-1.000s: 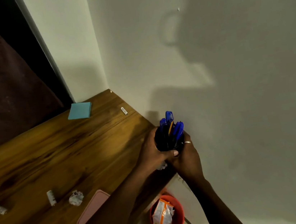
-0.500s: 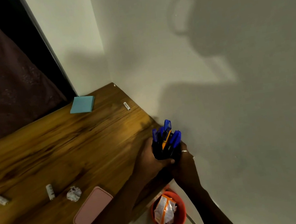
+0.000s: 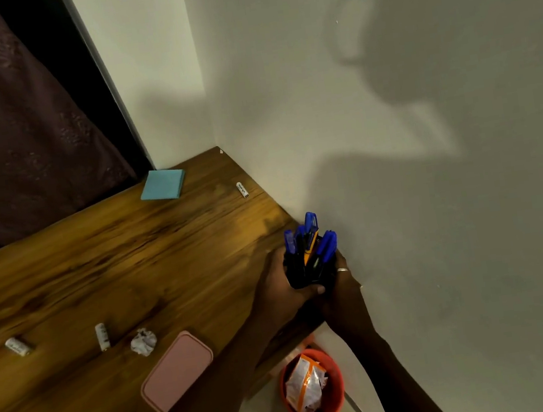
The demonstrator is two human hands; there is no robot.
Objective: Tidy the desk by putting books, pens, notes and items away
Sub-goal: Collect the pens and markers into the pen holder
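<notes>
A black pen holder (image 3: 301, 272) full of blue-capped pens (image 3: 311, 231) and one orange pen stands at the right edge of the wooden desk (image 3: 116, 267), against the wall. My left hand (image 3: 279, 289) wraps its left side and my right hand (image 3: 341, 286), with a ring on it, grips its right side. A blue sticky-note pad (image 3: 162, 184) lies near the far corner. A pink flat case (image 3: 176, 370) lies at the desk's near edge.
A crumpled paper ball (image 3: 143, 341) and two small white rolls (image 3: 102, 336) (image 3: 17, 346) lie on the desk's near left part. Another small white tube (image 3: 242, 189) lies by the wall. An orange bin (image 3: 313, 387) with a wrapper stands on the floor below the desk.
Both hands keep hold of the pen holder by the wall and have lowered it slightly. The view has shifted a little.
</notes>
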